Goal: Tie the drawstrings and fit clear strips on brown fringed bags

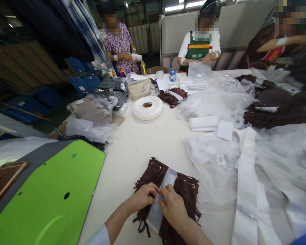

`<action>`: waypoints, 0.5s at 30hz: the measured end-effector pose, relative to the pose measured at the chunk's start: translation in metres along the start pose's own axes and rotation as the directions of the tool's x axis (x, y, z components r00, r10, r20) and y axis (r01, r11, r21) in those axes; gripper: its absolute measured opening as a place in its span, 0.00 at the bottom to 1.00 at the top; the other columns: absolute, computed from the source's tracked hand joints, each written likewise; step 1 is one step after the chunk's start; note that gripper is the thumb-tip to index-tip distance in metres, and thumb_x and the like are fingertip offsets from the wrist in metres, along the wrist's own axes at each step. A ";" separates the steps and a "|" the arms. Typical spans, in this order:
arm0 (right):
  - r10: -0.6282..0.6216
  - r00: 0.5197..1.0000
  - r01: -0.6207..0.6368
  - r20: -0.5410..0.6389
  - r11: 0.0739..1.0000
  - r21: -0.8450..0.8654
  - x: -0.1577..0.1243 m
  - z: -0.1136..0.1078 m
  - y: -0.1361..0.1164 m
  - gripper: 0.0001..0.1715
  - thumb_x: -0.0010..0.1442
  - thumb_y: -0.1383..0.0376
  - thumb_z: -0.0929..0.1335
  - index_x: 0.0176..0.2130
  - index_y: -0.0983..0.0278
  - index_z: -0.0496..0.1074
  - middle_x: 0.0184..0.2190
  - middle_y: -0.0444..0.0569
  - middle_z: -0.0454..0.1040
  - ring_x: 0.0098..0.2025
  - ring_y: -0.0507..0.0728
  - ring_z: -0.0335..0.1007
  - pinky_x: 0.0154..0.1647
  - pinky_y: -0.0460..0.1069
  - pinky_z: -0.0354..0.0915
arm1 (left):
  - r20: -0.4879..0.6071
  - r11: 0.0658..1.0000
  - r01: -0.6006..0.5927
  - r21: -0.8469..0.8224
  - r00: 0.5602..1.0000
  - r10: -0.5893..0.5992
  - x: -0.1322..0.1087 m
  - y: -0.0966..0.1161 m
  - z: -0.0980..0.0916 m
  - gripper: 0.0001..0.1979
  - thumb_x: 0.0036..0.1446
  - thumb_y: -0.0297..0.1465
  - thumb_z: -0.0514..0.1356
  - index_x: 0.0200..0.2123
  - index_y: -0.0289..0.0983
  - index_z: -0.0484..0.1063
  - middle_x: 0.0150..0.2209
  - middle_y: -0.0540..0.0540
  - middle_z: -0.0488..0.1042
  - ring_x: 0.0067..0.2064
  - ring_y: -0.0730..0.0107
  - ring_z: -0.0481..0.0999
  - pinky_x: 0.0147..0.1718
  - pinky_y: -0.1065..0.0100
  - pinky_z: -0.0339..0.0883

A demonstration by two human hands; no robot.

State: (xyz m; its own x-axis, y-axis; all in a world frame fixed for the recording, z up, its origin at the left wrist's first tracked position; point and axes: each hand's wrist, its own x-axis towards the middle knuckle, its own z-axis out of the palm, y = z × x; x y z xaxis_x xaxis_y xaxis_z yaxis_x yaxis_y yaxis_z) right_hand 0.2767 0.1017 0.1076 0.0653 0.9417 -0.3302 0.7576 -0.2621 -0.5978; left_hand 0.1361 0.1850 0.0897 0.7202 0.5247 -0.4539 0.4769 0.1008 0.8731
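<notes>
A dark brown fringed bag (185,190) with gold eyelets lies on the white table (112,190) in front of me. Around its middle runs a translucent white strip (169,177). My left hand (144,195) is at the left edge of the strip, its fingers curled and pinching there. Close beside it, my right hand (172,202) rests over the strip with bent fingers, pressed on the same spot. The fingertips of both hands nearly meet, and both appear to hold the strip.
A white roll (148,114), a beige pouch (139,89) and another brown fringed bag (173,97) lie further back. Clear plastic bags (211,163) and white strips (247,194) cover the right. A green board (53,183) is at left. Several people work beyond the table.
</notes>
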 end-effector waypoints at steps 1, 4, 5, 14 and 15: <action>0.016 1.000 -0.016 0.017 1.000 -0.003 0.003 -0.001 -0.001 0.13 0.53 0.73 0.63 0.39 0.64 0.70 0.38 0.50 0.69 0.38 0.56 0.70 0.38 0.47 0.62 | -0.004 1.000 0.003 0.000 1.000 -0.003 0.000 0.000 0.000 0.09 0.33 0.20 0.53 0.21 0.36 0.70 0.40 0.48 0.71 0.45 0.65 0.69 0.47 0.67 0.59; 0.047 0.998 -0.047 0.052 0.999 0.003 0.008 -0.003 -0.003 0.10 0.53 0.73 0.64 0.36 0.64 0.71 0.37 0.50 0.69 0.38 0.56 0.69 0.39 0.47 0.61 | -0.012 1.000 0.019 -0.001 1.000 -0.019 0.000 0.000 0.000 0.10 0.32 0.20 0.52 0.20 0.35 0.70 0.39 0.48 0.72 0.44 0.66 0.69 0.47 0.68 0.59; 0.049 0.997 -0.050 0.060 0.999 0.008 0.009 -0.003 -0.003 0.09 0.53 0.72 0.65 0.35 0.64 0.71 0.37 0.49 0.70 0.38 0.56 0.69 0.39 0.47 0.61 | -0.014 1.000 0.028 0.000 1.000 -0.028 0.001 0.001 0.000 0.10 0.32 0.20 0.51 0.20 0.35 0.70 0.39 0.48 0.72 0.44 0.66 0.69 0.47 0.68 0.59; 0.018 1.000 -0.015 -0.025 0.992 0.127 0.007 0.007 0.008 0.07 0.53 0.73 0.65 0.30 0.63 0.70 0.33 0.46 0.70 0.35 0.54 0.69 0.36 0.46 0.60 | -0.019 0.992 0.127 0.012 0.992 -0.126 0.010 0.003 0.003 0.07 0.41 0.27 0.52 0.23 0.33 0.68 0.35 0.47 0.68 0.29 0.73 0.67 0.21 0.74 0.60; 0.013 0.999 -0.008 -0.040 0.990 0.139 0.007 0.008 0.009 0.07 0.52 0.74 0.65 0.29 0.63 0.70 0.32 0.46 0.70 0.35 0.54 0.69 0.36 0.46 0.60 | -0.029 0.992 0.121 0.024 0.992 -0.120 0.011 0.001 0.003 0.06 0.40 0.27 0.52 0.23 0.33 0.68 0.34 0.48 0.67 0.29 0.73 0.67 0.20 0.74 0.60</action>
State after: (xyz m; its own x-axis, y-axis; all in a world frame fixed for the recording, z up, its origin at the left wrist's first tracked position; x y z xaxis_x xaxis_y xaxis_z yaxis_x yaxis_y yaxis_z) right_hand 0.2785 0.1042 0.0941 0.1014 0.9457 -0.3087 0.6595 -0.2962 -0.6909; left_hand 0.1463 0.1879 0.0855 0.6429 0.5327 -0.5504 0.5727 0.1430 0.8072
